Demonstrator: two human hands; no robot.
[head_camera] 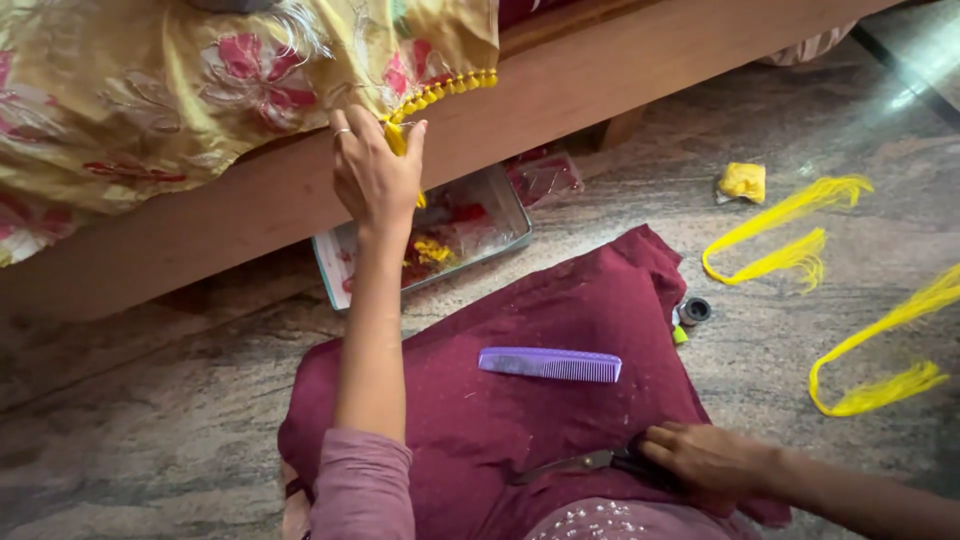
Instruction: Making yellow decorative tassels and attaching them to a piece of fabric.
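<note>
My left hand (374, 172) reaches up to the edge of a yellow flowered cloth (150, 90) that hangs over a wooden bed frame (620, 70). Its fingers pinch a yellow tassel (397, 138) at the end of the cloth's row of tassels (450, 88). My right hand (708, 456) rests low on the maroon cloth (560, 300) over my lap and grips the black handles of a pair of scissors (570, 465), blades pointing left. A purple comb (550, 364) lies on the maroon cloth between my two hands.
A clear plastic tray (510, 215) with red and yellow bits sits on the stone floor under the bed frame. Loose yellow thread bundles (770, 240) (880, 370) and a yellow scrap (743, 181) lie at right. A small dark spool (694, 311) lies by the maroon cloth's edge.
</note>
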